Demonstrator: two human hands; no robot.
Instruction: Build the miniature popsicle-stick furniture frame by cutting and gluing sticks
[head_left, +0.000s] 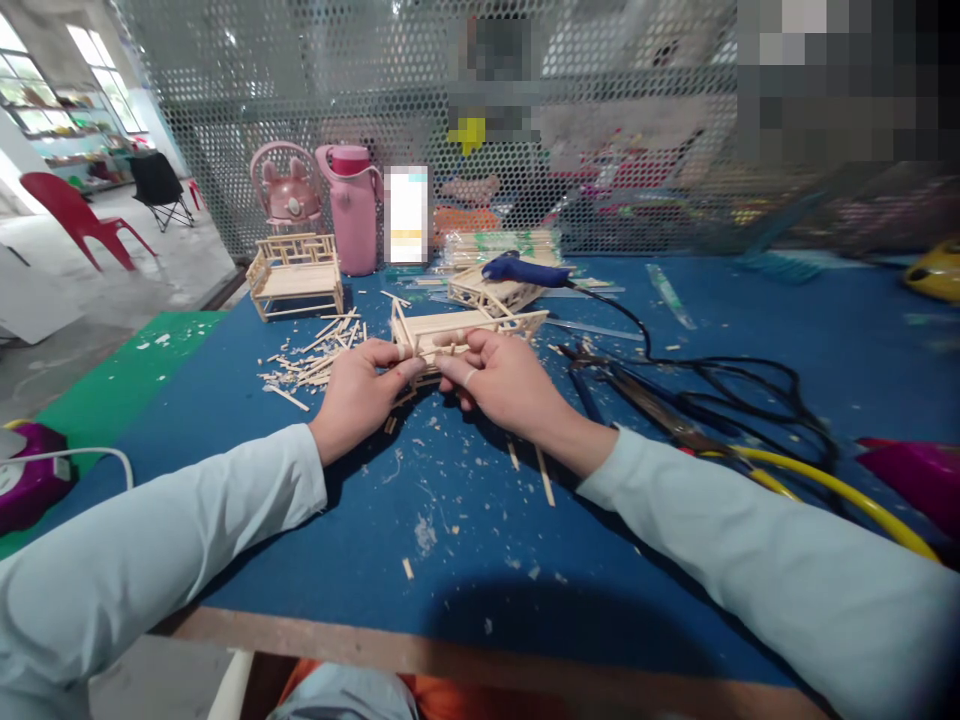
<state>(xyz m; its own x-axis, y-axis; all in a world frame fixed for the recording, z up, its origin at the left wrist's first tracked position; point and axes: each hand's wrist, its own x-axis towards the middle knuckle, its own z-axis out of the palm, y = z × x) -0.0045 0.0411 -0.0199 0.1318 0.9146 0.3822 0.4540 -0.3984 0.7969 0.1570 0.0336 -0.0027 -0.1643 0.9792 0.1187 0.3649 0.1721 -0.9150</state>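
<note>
Both hands meet at the front of a small bench frame made of thin pale wooden sticks. My left hand is closed, thumb and forefinger pinching one end of a thin wooden stick. Closed from the other side, my right hand pinches the same stick close by. The fingers hide part of the stick and the bench's front, so I cannot tell whether the stick touches the frame. Left of my left hand lies a pile of loose cut sticks.
A finished-looking miniature bench stands at the back left, near a pink bottle. A blue glue gun rests on another stick frame. Its black cord and several pliers lie right. Perforated metal mesh closes the back.
</note>
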